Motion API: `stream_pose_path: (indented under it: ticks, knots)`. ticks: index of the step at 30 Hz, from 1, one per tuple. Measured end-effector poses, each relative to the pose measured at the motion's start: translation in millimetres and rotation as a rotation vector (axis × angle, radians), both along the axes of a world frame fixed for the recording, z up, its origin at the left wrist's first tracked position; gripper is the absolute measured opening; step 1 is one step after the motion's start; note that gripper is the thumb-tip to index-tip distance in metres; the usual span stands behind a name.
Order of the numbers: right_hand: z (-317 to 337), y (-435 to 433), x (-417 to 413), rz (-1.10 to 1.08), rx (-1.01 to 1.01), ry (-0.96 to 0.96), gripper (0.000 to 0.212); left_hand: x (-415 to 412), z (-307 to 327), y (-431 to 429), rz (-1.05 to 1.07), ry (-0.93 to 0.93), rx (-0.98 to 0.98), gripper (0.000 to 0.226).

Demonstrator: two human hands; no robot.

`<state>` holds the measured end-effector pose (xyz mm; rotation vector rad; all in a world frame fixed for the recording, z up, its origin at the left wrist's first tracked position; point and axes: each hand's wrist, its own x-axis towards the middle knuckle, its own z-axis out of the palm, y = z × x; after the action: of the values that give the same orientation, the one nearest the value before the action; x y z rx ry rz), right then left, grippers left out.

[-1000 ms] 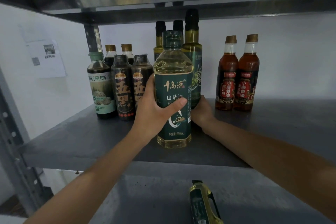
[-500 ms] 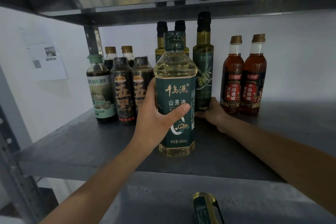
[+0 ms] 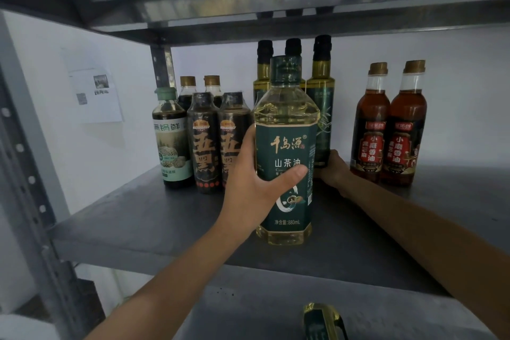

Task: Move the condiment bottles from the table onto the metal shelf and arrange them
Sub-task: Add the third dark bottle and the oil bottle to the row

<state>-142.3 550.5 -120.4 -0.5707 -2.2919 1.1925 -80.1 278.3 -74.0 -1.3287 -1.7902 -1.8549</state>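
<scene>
Step in hand: placing and arranging on the metal shelf (image 3: pixel 138 218).

Well left of the left hand: a green-capped bottle (image 3: pixel 172 141) standing upright. Just left of that hand and partly behind it: two dark bottles (image 3: pixel 204 146) with orange lettering, upright and side by side.

The left hand (image 3: pixel 254 188) is wrapped round the label of the camellia oil bottle (image 3: pixel 285 124), thumb across the front. The bottle is upright over the front part of the shelf. I cannot tell whether its base touches the metal.

Behind the held bottle: three olive oil bottles (image 3: pixel 321 107) with black caps. Below both hands, at the frame's lower edge, the top of one low bottle (image 3: pixel 323 323), not yet shelved.

The right hand (image 3: pixel 334 168) is at the foot of the rightmost olive oil bottle and touches it. Its fingers are hidden behind the held bottle, so I cannot tell whether it grips or only pushes.

Right of that hand, apart from it: two sesame oil bottles (image 3: pixel 369 132), close together.

Judgement: the task is well along, with most bottles shelved in like groups. The next move calls for a free spot near the olive oil group, then setting the camellia oil bottle down flat and letting go without knocking its neighbours.
</scene>
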Motion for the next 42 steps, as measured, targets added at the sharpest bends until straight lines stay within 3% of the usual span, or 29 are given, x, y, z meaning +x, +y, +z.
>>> stream_pose_path:
  ticks: [3,6,8,10,12,14,17,20,23,26,28,30,33,37,42]
  knots:
    - [3,-20,18,-0.066,0.040,0.010,0.073,-2,-4,1,0.004,0.000,0.000,0.066]
    - [6,-56,64,-0.133,-0.011,0.195,0.076,-1,-13,3,-0.004,0.048,-0.015,0.066]
    - [9,-78,108,0.117,-0.132,0.254,0.072,-1,-19,3,-0.092,0.052,-0.021,0.064]
    - [14,-96,149,0.513,-0.246,0.157,0.086,0,-21,5,-0.203,0.031,-0.039,0.066]
    - [17,-104,173,0.716,-0.294,0.089,0.095,1,-21,13,-0.239,0.055,-0.074,0.068]
    - [17,-102,177,0.662,-0.331,0.111,0.102,4,-23,25,-0.239,0.072,-0.115,0.074]
    - [18,-101,174,0.434,-0.223,0.120,0.112,10,-20,39,-0.253,0.068,-0.197,0.083]
    - [21,-100,176,0.300,-0.126,0.159,0.103,10,-16,38,-0.264,0.090,-0.339,0.087]
    - [21,-97,174,0.248,-0.105,0.162,0.102,-4,-26,17,-0.187,0.285,-0.617,0.089]
    - [25,-95,167,0.231,-0.120,0.149,0.094,-19,-38,-9,0.046,0.444,-0.937,0.076]
    - [27,-94,160,0.218,-0.115,0.143,0.090,-24,-37,-20,0.285,0.495,-0.867,0.047]
    - [28,-92,150,0.199,-0.122,0.152,0.086,-30,-33,-24,0.476,0.408,-0.684,0.021]
    - [27,-89,135,0.168,-0.104,0.152,0.086,-45,-28,-21,0.574,0.300,-0.720,0.032]
    - [26,-85,124,0.145,-0.074,0.130,0.093,-59,-27,-7,0.634,0.386,-0.841,0.043]
    - [26,-77,114,0.135,-0.049,0.079,0.111,-65,-27,2,0.633,0.396,-0.859,0.038]
